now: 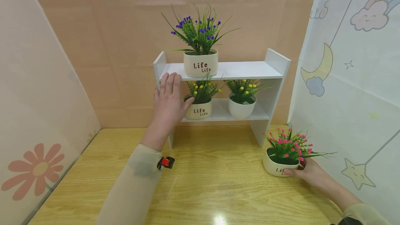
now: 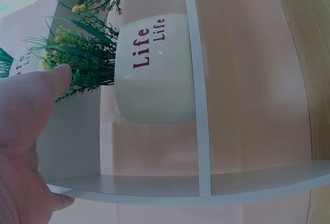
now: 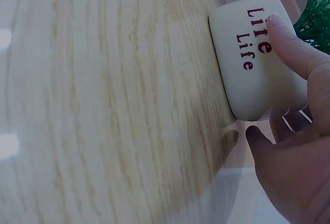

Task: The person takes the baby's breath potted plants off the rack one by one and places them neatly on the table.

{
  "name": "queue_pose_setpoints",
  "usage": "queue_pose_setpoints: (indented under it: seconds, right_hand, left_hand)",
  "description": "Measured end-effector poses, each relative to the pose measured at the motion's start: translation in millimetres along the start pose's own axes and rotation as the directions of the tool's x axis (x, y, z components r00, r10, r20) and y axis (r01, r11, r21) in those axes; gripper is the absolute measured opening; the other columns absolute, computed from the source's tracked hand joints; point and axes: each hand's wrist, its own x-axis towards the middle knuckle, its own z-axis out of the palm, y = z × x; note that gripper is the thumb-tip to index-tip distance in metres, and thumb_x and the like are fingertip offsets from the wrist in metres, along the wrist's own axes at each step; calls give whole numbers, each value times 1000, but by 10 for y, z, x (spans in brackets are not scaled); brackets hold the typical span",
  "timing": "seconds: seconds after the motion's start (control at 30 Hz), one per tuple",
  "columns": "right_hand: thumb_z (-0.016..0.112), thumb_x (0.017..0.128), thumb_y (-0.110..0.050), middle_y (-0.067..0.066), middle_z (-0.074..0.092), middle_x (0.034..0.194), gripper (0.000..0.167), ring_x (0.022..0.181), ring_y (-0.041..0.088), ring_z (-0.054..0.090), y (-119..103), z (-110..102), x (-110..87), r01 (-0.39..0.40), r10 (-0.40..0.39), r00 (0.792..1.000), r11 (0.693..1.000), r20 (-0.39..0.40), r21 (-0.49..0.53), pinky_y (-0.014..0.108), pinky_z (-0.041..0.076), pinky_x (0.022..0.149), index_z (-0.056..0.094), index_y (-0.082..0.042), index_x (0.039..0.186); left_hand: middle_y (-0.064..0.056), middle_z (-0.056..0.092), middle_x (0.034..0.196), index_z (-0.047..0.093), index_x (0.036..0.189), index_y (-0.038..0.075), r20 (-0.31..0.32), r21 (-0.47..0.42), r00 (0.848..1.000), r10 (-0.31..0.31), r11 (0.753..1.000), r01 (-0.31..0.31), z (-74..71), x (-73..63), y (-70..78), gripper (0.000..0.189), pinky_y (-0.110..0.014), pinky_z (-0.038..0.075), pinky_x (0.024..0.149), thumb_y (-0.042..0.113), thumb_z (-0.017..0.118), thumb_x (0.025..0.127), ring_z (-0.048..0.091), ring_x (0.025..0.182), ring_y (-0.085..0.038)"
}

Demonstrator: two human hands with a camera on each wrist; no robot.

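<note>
At the right of the table, my right hand (image 1: 307, 174) grips a cream flowerpot (image 1: 276, 167) with pink flowers. In the right wrist view the thumb (image 3: 289, 46) lies across its "Life" lettering, the other fingers at its side and partly hidden; the pot's base is at the tabletop. My left hand (image 1: 168, 101) rests with extended fingers against the upper left front of a white two-tier shelf (image 1: 243, 68). Its thumb points toward a cream pot with yellow flowers (image 1: 200, 110) on the lower board. Above, a cream pot with purple flowers (image 1: 200, 63) stands on the top board.
Right of the yellow-flowered pot on the lower board stands a white pot (image 1: 242, 108), also with yellow flowers. The shelf stands on a wood-grain table (image 1: 212, 183). Behind it hangs a tan backdrop (image 1: 125, 44); patterned panels border both sides.
</note>
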Motion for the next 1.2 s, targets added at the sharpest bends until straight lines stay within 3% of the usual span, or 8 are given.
queue_pose_setpoints:
  seconds: [0.27, 0.43, 0.57, 0.7, 0.97, 1.2]
  right_hand:
    - [82, 103, -31, 43, 38, 162, 94, 142, 65, 47, -19, -28, -39, -8, 8, 1000, 999, 14, 50, 42, 57, 105, 28, 18, 163]
    - [81, 104, -33, 45, 32, 163, 98, 145, 67, 39, -11, -75, -53, -33, 32, 999, 999, 16, 31, 62, 42, 113, 23, 20, 164]
    - [83, 103, -29, 43, 25, 168, 107, 148, 68, 35, 11, -98, -75, 6, -6, 1000, 998, 0, 55, 35, 51, 109, 11, 12, 170]
    - [84, 101, -21, 41, 15, 173, 114, 150, 70, 27, 22, -122, -121, 52, -52, 999, 988, -4, 145, 10, 43, 99, 0, 1, 175]
    - [78, 105, -17, 47, 8, 170, 110, 148, 73, 26, 16, -261, -218, 45, -47, 999, 987, 7, 155, 14, 46, 97, -6, 6, 172]
    - [76, 106, -12, 47, 4, 170, 113, 144, 76, 26, 34, -367, -292, 69, -67, 998, 985, -20, 158, 13, 49, 93, -14, -8, 175]
  left_hand:
    - [-15, 20, 178, 20, 172, 7, -4, -5, 1000, 2, 1000, -2, -15, -13, 9, 95, -69, 19, 128, 55, 70, 107, 5, 168, -34]
    - [-15, 20, 178, 19, 172, 7, -3, -15, 1000, 3, 1000, -3, -11, -15, 7, 95, -69, 18, 129, 55, 69, 107, 4, 168, -34]
    - [-15, 19, 178, 19, 172, 7, 0, -15, 1000, 2, 1000, -2, -14, -10, 6, 95, -69, 18, 129, 54, 69, 107, 3, 168, -34]
    - [-15, 19, 178, 18, 172, 7, 5, -18, 1000, 0, 1000, 0, -17, -8, 5, 94, -69, 17, 129, 54, 69, 108, 3, 168, -34]
    - [-15, 19, 178, 18, 172, 7, 1, -15, 1000, 5, 1000, -5, -7, -6, -4, 95, -70, 18, 129, 54, 69, 107, 3, 168, -34]
    - [-15, 19, 179, 18, 172, 8, 0, -15, 1000, 8, 1000, -8, 5, 2, -20, 95, -70, 18, 129, 56, 68, 108, 3, 168, -34]
